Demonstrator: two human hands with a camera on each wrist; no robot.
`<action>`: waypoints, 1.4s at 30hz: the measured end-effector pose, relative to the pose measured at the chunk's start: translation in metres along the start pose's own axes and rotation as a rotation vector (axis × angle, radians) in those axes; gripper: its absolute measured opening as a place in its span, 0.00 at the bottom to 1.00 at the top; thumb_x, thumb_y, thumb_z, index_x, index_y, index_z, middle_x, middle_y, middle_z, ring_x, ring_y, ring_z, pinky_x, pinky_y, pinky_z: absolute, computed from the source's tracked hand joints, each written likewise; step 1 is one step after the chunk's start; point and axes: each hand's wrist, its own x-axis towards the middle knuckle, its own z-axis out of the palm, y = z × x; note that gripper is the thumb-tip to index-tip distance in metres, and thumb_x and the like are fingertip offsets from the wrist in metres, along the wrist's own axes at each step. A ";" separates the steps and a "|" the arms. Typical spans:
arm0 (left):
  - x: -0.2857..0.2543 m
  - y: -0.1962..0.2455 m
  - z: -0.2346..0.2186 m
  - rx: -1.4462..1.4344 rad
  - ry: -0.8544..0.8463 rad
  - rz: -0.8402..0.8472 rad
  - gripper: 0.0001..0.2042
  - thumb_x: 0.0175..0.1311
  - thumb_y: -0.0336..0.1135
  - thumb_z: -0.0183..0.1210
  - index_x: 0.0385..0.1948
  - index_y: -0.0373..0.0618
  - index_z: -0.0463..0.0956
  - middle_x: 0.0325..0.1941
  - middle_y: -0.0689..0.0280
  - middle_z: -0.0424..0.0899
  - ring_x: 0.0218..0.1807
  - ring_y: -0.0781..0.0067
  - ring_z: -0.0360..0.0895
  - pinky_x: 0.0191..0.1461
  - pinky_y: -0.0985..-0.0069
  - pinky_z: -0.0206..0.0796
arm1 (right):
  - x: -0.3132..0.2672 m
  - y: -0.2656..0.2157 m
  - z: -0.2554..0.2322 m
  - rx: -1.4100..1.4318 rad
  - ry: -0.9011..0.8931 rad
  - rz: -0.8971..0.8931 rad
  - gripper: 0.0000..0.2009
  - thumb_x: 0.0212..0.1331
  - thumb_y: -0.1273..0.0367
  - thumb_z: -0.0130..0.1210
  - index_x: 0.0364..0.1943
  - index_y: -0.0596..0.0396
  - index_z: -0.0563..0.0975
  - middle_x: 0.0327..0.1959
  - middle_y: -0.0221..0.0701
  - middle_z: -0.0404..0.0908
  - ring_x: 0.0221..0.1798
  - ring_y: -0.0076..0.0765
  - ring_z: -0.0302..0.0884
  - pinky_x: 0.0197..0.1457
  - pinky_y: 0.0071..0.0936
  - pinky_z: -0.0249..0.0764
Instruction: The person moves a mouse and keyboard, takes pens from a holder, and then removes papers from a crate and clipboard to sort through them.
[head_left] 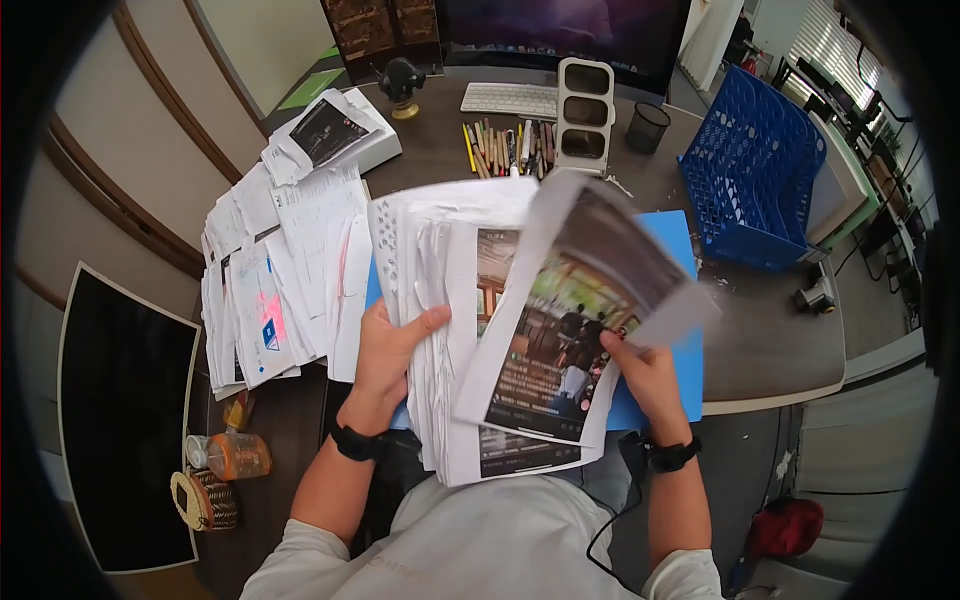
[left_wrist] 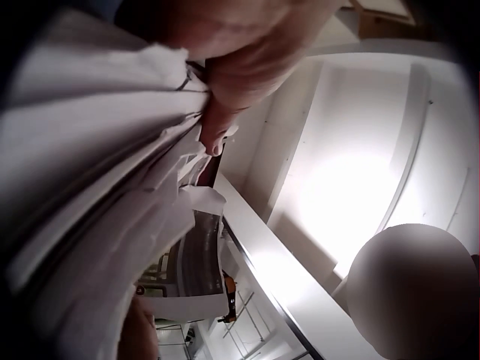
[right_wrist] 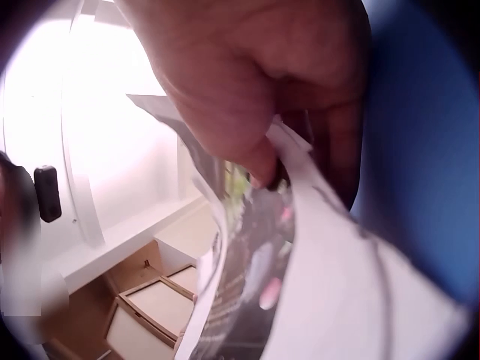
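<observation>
A thick stack of papers (head_left: 430, 250) is gripped at its left edge by my left hand (head_left: 388, 350), thumb on top. My right hand (head_left: 650, 385) pinches the right edge of a printed photo sheet (head_left: 560, 330), which is tilted over the stack, its upper corner blurred. In the right wrist view, the thumb presses on the picture of that sheet (right_wrist: 255, 247) while the fingers lie behind it. Crumpled page edges (left_wrist: 150, 187) fan out below the hand in the left wrist view. A blue folder (head_left: 685, 330) lies under the papers.
More loose papers (head_left: 290, 260) are piled at the left of the desk. Pencils and pens (head_left: 510, 148) lie before the keyboard (head_left: 510, 98), beside a beige three-slot holder (head_left: 585, 115). A black mesh cup (head_left: 648, 128) and a blue file rack (head_left: 750, 170) stand at the right.
</observation>
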 end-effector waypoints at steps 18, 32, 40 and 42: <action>0.021 -0.041 -0.059 0.231 0.103 -0.036 0.18 0.69 0.26 0.64 0.58 0.30 0.75 0.53 0.56 0.86 0.48 0.70 0.86 0.55 0.72 0.78 | 0.020 0.034 -0.060 -0.135 0.311 -0.170 0.11 0.70 0.68 0.63 0.45 0.62 0.78 0.33 0.27 0.79 0.32 0.20 0.75 0.32 0.23 0.73; 0.021 -0.048 -0.050 0.352 0.279 0.260 0.23 0.62 0.26 0.69 0.59 0.35 0.73 0.59 0.55 0.78 0.56 0.68 0.81 0.55 0.73 0.76 | 0.019 0.038 -0.042 0.242 0.234 -0.018 0.14 0.74 0.61 0.58 0.51 0.58 0.80 0.42 0.31 0.85 0.36 0.25 0.81 0.37 0.26 0.79; 0.013 -0.024 -0.027 0.704 0.025 0.093 0.25 0.60 0.30 0.69 0.60 0.40 0.75 0.60 0.58 0.72 0.54 0.61 0.73 0.55 0.71 0.69 | 0.031 0.028 -0.007 -0.471 0.290 -0.168 0.14 0.71 0.65 0.59 0.46 0.64 0.76 0.40 0.34 0.82 0.38 0.29 0.77 0.41 0.30 0.74; 0.017 -0.028 -0.023 0.894 -0.055 0.202 0.24 0.60 0.30 0.69 0.59 0.40 0.75 0.60 0.58 0.72 0.52 0.61 0.73 0.54 0.71 0.69 | 0.034 0.026 -0.016 -0.374 0.273 -0.224 0.11 0.71 0.66 0.57 0.46 0.62 0.75 0.38 0.32 0.80 0.37 0.29 0.76 0.41 0.30 0.74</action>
